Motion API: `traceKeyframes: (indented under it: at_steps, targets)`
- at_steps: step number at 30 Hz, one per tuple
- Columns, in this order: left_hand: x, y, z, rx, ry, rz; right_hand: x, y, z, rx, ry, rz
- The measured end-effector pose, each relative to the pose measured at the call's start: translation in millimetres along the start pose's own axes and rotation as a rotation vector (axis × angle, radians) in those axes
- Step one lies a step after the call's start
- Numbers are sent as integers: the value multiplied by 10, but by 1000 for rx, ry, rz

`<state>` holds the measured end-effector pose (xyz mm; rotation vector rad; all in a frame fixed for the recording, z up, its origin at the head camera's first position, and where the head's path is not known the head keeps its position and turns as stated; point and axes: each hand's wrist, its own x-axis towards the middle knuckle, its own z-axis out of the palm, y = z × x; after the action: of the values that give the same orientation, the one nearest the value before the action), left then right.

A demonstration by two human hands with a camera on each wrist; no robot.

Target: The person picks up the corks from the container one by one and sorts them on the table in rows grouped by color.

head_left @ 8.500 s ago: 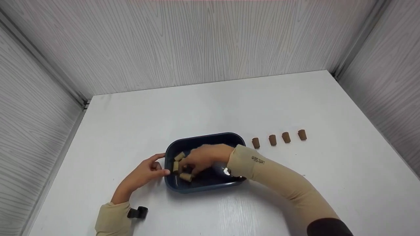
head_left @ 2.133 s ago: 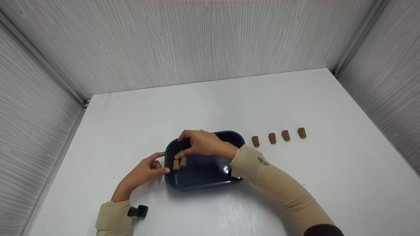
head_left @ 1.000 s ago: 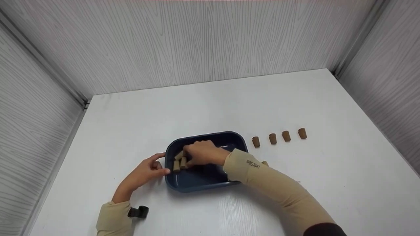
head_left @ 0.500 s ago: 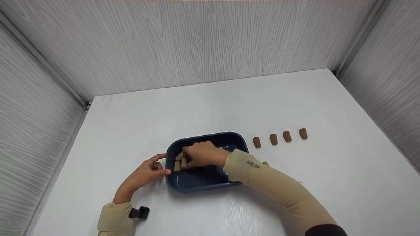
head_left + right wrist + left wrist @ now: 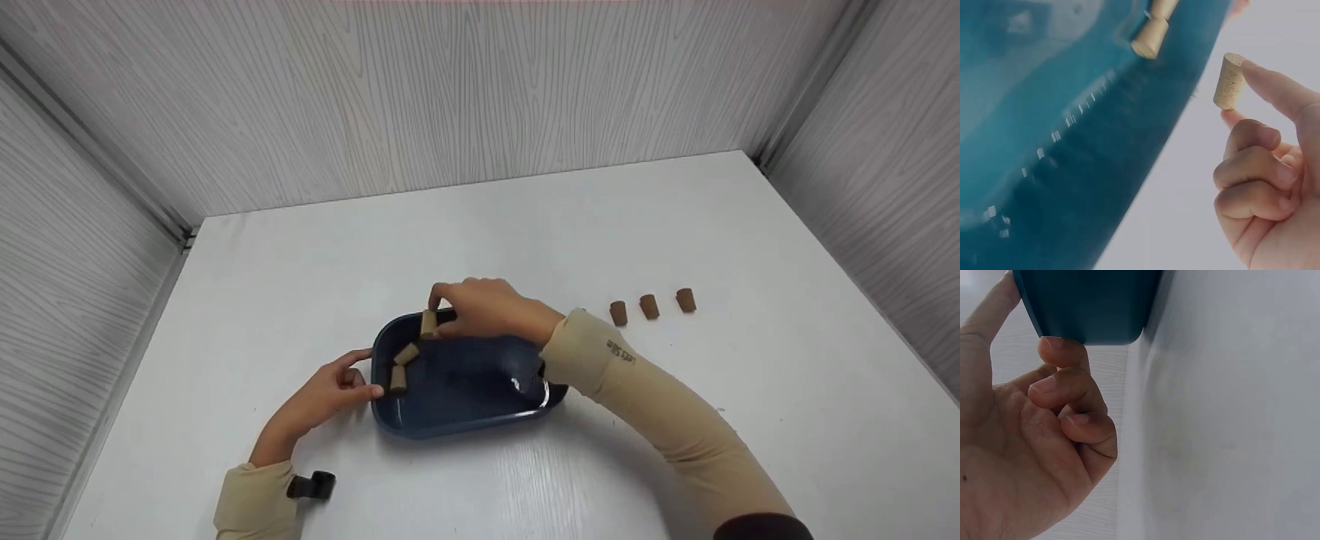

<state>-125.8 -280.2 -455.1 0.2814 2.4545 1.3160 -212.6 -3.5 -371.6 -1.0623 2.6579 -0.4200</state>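
A dark blue rectangular tray sits on the white table. My left hand grips its left end, thumb at the rim; in the left wrist view, the fingers are curled by the tray's corner. My right hand pinches a tapered cork by its two ends between thumb and index finger, above the tray's far rim. The right hand's other fingers are curled towards the palm. Inside the tray's left end lie a slanted cork and another cork, their ends close together.
Right of the tray, several browner corks stand in a spaced row on the table, such as a middle cork and a far right cork. My right sleeve crosses the tray's right end. Pale wood-grain panels enclose the table.
My right hand has lifted a cork from the tray's left end and moved it away towards the far rim. My sleeve now covers the row's nearest cork. The left hand stays put.
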Motion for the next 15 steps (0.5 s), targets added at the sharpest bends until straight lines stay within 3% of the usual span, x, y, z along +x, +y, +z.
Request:
traceKeyframes:
  at_steps: [7,15]
  targets:
    - [-60,-5,-19,-2,-4,-8,-206,165,-256,64,72,30]
    - [-59,-38,-15,-17,-6,-5,-446,380,-417,122,122,40]
